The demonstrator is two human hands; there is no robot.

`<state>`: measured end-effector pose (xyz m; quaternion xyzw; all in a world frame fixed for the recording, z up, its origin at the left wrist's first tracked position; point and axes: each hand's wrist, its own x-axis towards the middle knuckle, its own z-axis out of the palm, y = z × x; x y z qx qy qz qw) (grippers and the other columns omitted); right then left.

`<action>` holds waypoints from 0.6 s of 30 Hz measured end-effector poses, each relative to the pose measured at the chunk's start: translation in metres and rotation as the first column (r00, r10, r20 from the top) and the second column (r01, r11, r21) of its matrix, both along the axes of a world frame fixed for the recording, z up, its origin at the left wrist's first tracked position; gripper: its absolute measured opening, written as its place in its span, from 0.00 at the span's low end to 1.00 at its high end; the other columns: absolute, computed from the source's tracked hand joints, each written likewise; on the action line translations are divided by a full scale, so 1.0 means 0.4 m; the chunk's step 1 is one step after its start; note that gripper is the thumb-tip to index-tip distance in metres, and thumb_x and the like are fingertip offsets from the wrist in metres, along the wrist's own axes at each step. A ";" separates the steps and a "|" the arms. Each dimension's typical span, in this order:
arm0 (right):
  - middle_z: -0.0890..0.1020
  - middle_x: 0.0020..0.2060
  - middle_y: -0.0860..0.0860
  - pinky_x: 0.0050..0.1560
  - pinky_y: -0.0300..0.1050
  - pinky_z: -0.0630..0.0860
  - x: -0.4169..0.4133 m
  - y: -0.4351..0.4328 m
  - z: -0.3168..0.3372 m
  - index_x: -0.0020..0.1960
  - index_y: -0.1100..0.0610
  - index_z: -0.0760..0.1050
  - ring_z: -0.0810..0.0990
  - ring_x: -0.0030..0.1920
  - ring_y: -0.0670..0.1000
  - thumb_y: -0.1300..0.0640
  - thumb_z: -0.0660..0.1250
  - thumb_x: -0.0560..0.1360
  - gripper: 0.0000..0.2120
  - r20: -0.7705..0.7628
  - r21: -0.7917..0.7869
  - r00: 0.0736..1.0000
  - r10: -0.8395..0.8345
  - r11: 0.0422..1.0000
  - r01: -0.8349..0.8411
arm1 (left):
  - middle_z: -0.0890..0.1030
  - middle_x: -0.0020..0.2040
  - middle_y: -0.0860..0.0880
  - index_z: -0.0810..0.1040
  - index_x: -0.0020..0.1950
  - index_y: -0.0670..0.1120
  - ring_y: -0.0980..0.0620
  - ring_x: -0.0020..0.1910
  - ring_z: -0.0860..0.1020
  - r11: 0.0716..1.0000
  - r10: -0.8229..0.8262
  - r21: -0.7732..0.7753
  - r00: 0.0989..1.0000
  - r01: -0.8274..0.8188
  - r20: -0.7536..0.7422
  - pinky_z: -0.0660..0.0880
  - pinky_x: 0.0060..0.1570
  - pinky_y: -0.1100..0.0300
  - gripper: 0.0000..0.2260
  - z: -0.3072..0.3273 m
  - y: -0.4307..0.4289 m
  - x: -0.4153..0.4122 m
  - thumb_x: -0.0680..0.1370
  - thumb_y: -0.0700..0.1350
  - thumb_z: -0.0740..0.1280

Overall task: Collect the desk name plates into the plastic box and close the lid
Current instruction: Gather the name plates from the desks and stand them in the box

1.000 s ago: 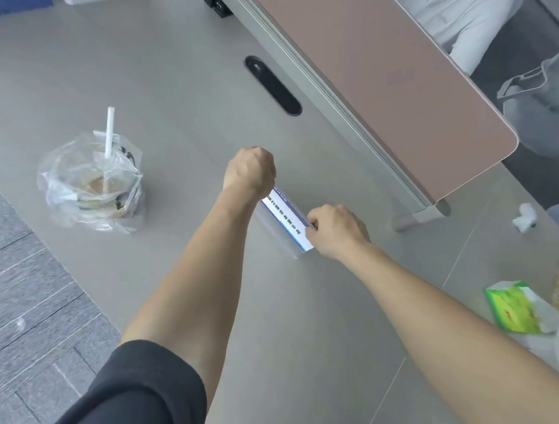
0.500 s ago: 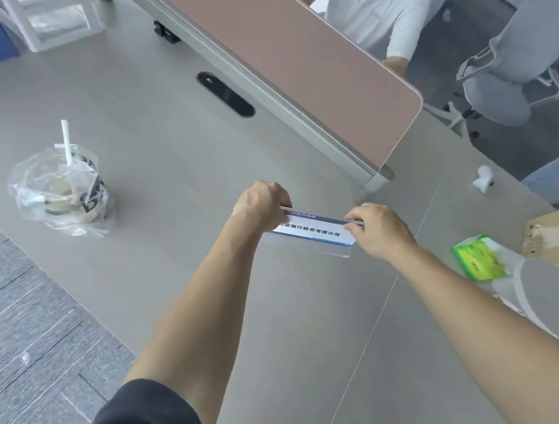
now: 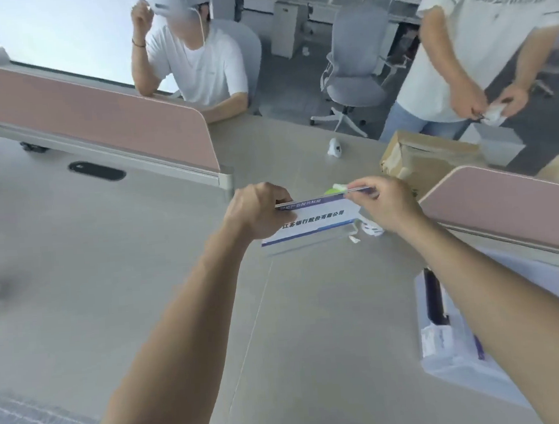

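Two hands hold one name plate (image 3: 315, 222) at mid-bench. The left hand (image 3: 261, 210) grips its left end with curled fingers. The right hand (image 3: 385, 204) pinches the right end of its top edge. The plate's printed face tilts toward the camera. Whether its lower edge touches the bench (image 3: 127, 272) cannot be told. A clear plastic box (image 3: 447, 362) stands on the bench at near right. A pink divider (image 3: 99, 118) runs along the far left. A cardboard box (image 3: 430, 161) sits at far right, beside a standing person (image 3: 477, 39).
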<state>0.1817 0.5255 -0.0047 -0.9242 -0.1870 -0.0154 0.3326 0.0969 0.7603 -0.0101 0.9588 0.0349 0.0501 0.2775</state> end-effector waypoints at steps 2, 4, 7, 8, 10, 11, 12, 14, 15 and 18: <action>0.82 0.51 0.48 0.51 0.38 0.72 -0.021 -0.108 0.023 0.59 0.54 0.80 0.79 0.49 0.48 0.46 0.70 0.76 0.16 -0.040 0.042 0.993 -0.112 0.993 0.114 | 0.82 0.40 0.52 0.82 0.45 0.54 0.45 0.43 0.77 0.999 -0.042 0.028 0.998 0.041 0.038 0.72 0.46 0.57 0.06 0.034 -0.114 0.005 0.70 0.53 0.71; 0.81 0.55 0.49 0.56 0.46 0.73 -0.037 -0.201 0.040 0.63 0.53 0.76 0.79 0.57 0.51 0.39 0.66 0.76 0.22 -0.111 0.046 0.967 -0.228 0.971 0.235 | 0.83 0.41 0.52 0.82 0.45 0.54 0.46 0.44 0.77 0.997 -0.072 0.023 0.995 0.070 0.076 0.73 0.47 0.56 0.07 0.056 -0.215 0.006 0.70 0.54 0.70; 0.76 0.64 0.50 0.61 0.52 0.72 -0.068 -0.308 0.064 0.67 0.51 0.69 0.74 0.65 0.55 0.27 0.61 0.70 0.36 -0.371 0.101 0.868 -0.331 0.914 0.392 | 0.81 0.37 0.53 0.82 0.43 0.52 0.49 0.40 0.74 0.990 -0.107 -0.083 0.987 0.118 0.124 0.69 0.41 0.59 0.05 0.076 -0.345 -0.002 0.71 0.51 0.71; 0.74 0.66 0.50 0.61 0.57 0.73 -0.077 -0.337 0.067 0.69 0.48 0.66 0.73 0.66 0.57 0.23 0.61 0.66 0.41 -0.477 0.140 0.813 -0.335 0.884 0.447 | 0.80 0.36 0.53 0.82 0.43 0.51 0.50 0.39 0.73 0.983 -0.122 -0.118 0.983 0.139 0.139 0.67 0.39 0.60 0.05 0.081 -0.381 -0.005 0.71 0.50 0.71; 0.73 0.63 0.49 0.57 0.63 0.76 -0.101 -0.382 0.072 0.68 0.43 0.63 0.75 0.62 0.60 0.21 0.63 0.61 0.43 -0.640 0.244 0.714 -0.284 0.805 0.540 | 0.81 0.38 0.52 0.82 0.43 0.49 0.51 0.40 0.74 0.972 -0.155 -0.150 0.972 0.182 0.174 0.66 0.37 0.63 0.05 0.081 -0.443 -0.007 0.72 0.50 0.70; 0.75 0.60 0.49 0.57 0.63 0.77 -0.110 -0.401 0.072 0.66 0.41 0.64 0.76 0.59 0.61 0.22 0.64 0.61 0.40 -0.683 0.298 0.685 -0.253 0.759 0.578 | 0.82 0.40 0.51 0.82 0.42 0.49 0.50 0.41 0.75 0.966 -0.172 -0.161 0.967 0.202 0.187 0.67 0.38 0.64 0.05 0.078 -0.469 -0.007 0.72 0.49 0.70; 0.76 0.58 0.50 0.57 0.63 0.77 -0.118 -0.412 0.076 0.64 0.41 0.65 0.77 0.57 0.61 0.24 0.66 0.62 0.37 -0.704 0.349 0.670 -0.237 0.706 0.616 | 0.82 0.40 0.50 0.82 0.42 0.48 0.49 0.41 0.76 0.958 -0.185 -0.183 0.964 0.220 0.192 0.69 0.39 0.63 0.05 0.076 -0.493 -0.007 0.72 0.49 0.70; 0.77 0.54 0.51 0.54 0.59 0.79 -0.128 -0.433 0.079 0.62 0.44 0.67 0.79 0.53 0.60 0.29 0.68 0.65 0.32 -0.680 0.405 0.672 -0.294 0.613 0.678 | 0.82 0.37 0.48 0.81 0.38 0.49 0.47 0.38 0.77 0.915 -0.192 -0.327 0.968 0.237 0.164 0.72 0.38 0.58 0.04 0.070 -0.534 -0.006 0.71 0.47 0.70; 0.77 0.52 0.51 0.51 0.56 0.79 -0.133 -0.442 0.085 0.61 0.45 0.68 0.79 0.51 0.59 0.32 0.68 0.66 0.29 -0.646 0.417 0.678 -0.351 0.581 0.699 | 0.81 0.36 0.49 0.80 0.36 0.51 0.48 0.36 0.76 0.864 -0.207 -0.438 0.969 0.247 0.139 0.71 0.36 0.59 0.03 0.067 -0.552 -0.007 0.70 0.46 0.71; 0.76 0.49 0.51 0.47 0.54 0.78 -0.151 -0.484 0.115 0.58 0.49 0.69 0.78 0.45 0.56 0.37 0.67 0.69 0.24 -0.511 0.398 0.715 -0.477 0.606 0.689 | 0.84 0.42 0.51 0.83 0.37 0.55 0.54 0.37 0.75 0.647 -0.355 -0.722 0.935 0.247 0.002 0.72 0.41 0.61 0.04 0.065 -0.595 -0.016 0.68 0.45 0.73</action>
